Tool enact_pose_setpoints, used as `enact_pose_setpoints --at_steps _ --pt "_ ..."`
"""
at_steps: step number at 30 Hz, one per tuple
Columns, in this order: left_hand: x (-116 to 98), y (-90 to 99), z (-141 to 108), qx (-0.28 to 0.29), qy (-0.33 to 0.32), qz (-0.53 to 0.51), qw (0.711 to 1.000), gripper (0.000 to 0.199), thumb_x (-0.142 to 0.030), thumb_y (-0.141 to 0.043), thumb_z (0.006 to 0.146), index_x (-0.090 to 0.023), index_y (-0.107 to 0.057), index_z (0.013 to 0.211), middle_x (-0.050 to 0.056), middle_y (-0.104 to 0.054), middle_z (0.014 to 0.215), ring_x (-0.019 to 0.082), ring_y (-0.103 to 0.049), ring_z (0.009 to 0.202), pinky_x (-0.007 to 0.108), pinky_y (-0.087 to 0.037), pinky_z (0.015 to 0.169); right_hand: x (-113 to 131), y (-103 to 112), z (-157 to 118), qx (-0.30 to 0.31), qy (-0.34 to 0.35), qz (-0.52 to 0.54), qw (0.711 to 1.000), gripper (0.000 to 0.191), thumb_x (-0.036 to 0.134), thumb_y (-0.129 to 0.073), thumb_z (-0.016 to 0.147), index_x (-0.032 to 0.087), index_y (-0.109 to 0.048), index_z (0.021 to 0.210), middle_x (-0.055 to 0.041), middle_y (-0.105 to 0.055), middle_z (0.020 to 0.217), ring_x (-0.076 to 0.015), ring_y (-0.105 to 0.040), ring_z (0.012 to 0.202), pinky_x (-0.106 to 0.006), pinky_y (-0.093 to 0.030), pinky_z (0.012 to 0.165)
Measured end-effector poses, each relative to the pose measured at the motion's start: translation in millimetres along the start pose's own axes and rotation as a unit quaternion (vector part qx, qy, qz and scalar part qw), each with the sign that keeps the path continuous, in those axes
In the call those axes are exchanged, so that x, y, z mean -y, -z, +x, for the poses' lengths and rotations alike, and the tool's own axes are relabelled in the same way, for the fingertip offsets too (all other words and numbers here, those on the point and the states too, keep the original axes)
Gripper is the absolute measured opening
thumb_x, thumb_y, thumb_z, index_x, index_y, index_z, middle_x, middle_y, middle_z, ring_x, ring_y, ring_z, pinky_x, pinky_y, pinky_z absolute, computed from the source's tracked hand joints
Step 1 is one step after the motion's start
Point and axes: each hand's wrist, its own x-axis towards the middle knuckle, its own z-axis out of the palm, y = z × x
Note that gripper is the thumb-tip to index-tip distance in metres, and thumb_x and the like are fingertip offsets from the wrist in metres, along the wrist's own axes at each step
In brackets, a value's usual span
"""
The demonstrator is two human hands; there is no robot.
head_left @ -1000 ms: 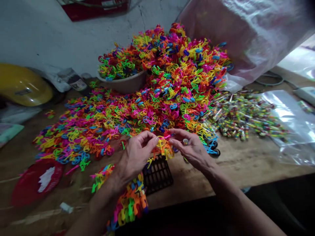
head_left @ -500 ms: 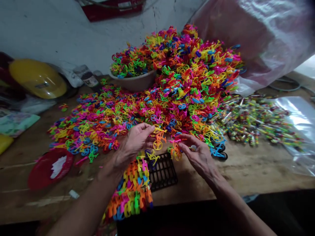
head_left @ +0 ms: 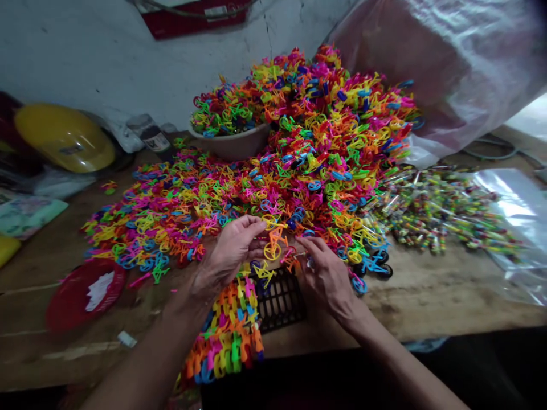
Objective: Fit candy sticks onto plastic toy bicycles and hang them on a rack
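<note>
My left hand pinches a small toy bicycle with an orange frame and yellow wheels, held up over the front of the toy pile. Close on its right, my right hand has its fingers drawn together beside a red and orange plastic piece. What those fingertips hold is too small to make out. Below the hands lies a black slotted rack. Tight rows of coloured plastic pieces stand at its left, partly behind my left forearm.
A big heap of coloured toy bicycle parts surrounds a pale bowl. Thin filled tubes lie right, by a clear plastic bag. Toward the left are a red plate and a yellow helmet-like object.
My right hand has moved left and turned, bringing its fingers closer to the toy bicycle. A blue wheel piece now shows on the table right of it. My left hand stays nearly still.
</note>
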Motion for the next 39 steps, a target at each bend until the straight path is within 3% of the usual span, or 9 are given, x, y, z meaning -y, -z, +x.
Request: enact_pose_setpoints --at_steps 3,8,12,16,20,23,26,30,39 --pt "1.1 -3.7 -4.0 0.039 -0.006 -0.056 0.998 0.011 -0.008 -0.055 0.082 -0.014 -0.049 0.09 0.004 -0.064 0.08 0.013 -0.065 0.064 0.026 -0.056 0.061 9.6 12.2 0.0 -0.047 0.012 0.07 0.996 0.023 0.024 -0.049 0.089 0.021 -0.065 0.105 -0.0069 -0.063 0.105 -0.0173 -0.061 0.091 -0.03 -0.048 0.082" --pt "3.5 -19.3 -15.4 0.064 -0.04 -0.134 0.988 0.013 -0.01 -0.059 0.08 -0.012 -0.052 0.09 0.006 -0.065 0.087 0.014 -0.065 0.075 0.026 -0.056 0.069 36.4 23.1 -3.3 0.017 -0.097 0.316 0.944 0.028 0.041 -0.052 0.089 0.019 -0.065 0.101 0.0003 -0.057 0.065 -0.0121 -0.058 0.07 -0.022 -0.047 0.063" --pt "4.0 -24.4 -18.1 0.019 -0.11 -0.023 0.993 0.022 -0.022 -0.069 0.074 -0.013 -0.055 0.088 0.004 -0.065 0.086 0.012 -0.063 0.07 0.022 -0.054 0.063 45.7 28.1 7.2 0.019 -0.127 0.371 0.92 0.028 0.041 -0.064 0.079 0.016 -0.065 0.092 0.0013 -0.055 0.064 -0.0076 -0.048 0.055 -0.018 -0.041 0.049" --pt "4.3 -12.6 -17.7 -0.039 -0.21 0.111 0.971 0.051 -0.027 -0.07 0.072 -0.019 -0.048 0.117 0.007 -0.064 0.11 0.015 -0.064 0.08 0.025 -0.054 0.069 34.2 49.4 19.3 -0.06 -0.131 0.333 0.932 0.026 0.04 -0.067 0.075 0.016 -0.064 0.086 -0.0006 -0.061 0.074 -0.0063 -0.046 0.052 -0.019 -0.041 0.048" --pt "4.6 1.2 -21.0 -0.069 -0.23 0.348 0.906 0.019 -0.033 -0.059 0.081 -0.02 -0.064 0.093 0.003 -0.069 0.085 0.016 -0.063 0.076 0.024 -0.046 0.065 9.6 64.9 4.0 0.047 -0.15 0.211 0.965 0.026 0.041 -0.061 0.079 0.017 -0.066 0.087 -0.0028 -0.064 0.076 -0.0112 -0.054 0.057 -0.021 -0.04 0.047" --pt "7.3 3.8 -18.1 -0.064 -0.187 0.568 0.799 0.02 -0.034 -0.055 0.081 -0.02 -0.066 0.07 0.003 -0.064 0.067 0.018 -0.058 0.064 0.027 -0.036 0.058 -4.7 56.9 -18.0 0.19 -0.117 0.086 0.971 0.022 0.036 -0.053 0.084 0.019 -0.068 0.086 -0.0027 -0.066 0.076 -0.0146 -0.059 0.065 -0.024 -0.043 0.056" --pt "9.3 2.5 -12.0 -0.069 -0.171 0.647 0.74 0.026 -0.037 -0.051 0.082 -0.02 -0.064 0.067 0.004 -0.062 0.063 0.019 -0.055 0.062 0.028 -0.029 0.056 -8.2 42.2 -27.0 0.191 -0.076 -0.056 0.977 0.02 0.031 -0.054 0.085 0.019 -0.067 0.096 -0.0047 -0.067 0.082 -0.0164 -0.061 0.072 -0.027 -0.043 0.065" --pt "6.1 5.4 -12.6 -0.079 -0.163 0.616 0.767 0.027 -0.041 -0.053 0.082 -0.02 -0.064 0.069 0.003 -0.062 0.065 0.017 -0.054 0.059 0.026 -0.03 0.056 -3.1 33.7 -8.4 0.069 -0.015 -0.222 0.972 0.022 0.031 -0.047 0.09 0.019 -0.064 0.097 -0.0069 -0.064 0.092 -0.015 -0.058 0.069 -0.024 -0.033 0.054" --pt "13.9 23.5 -31.7 -0.071 -0.158 0.533 0.828 0.022 -0.042 -0.056 0.081 -0.023 -0.066 0.075 -0.003 -0.063 0.064 0.012 -0.051 0.052 0.022 -0.034 0.051 -16.1 10.0 29.8 0.178 0.101 -0.301 0.931 0.026 0.013 -0.044 0.087 0.023 -0.064 0.1 -0.0058 -0.057 0.102 -0.0092 -0.046 0.056 -0.026 -0.016 0.044"
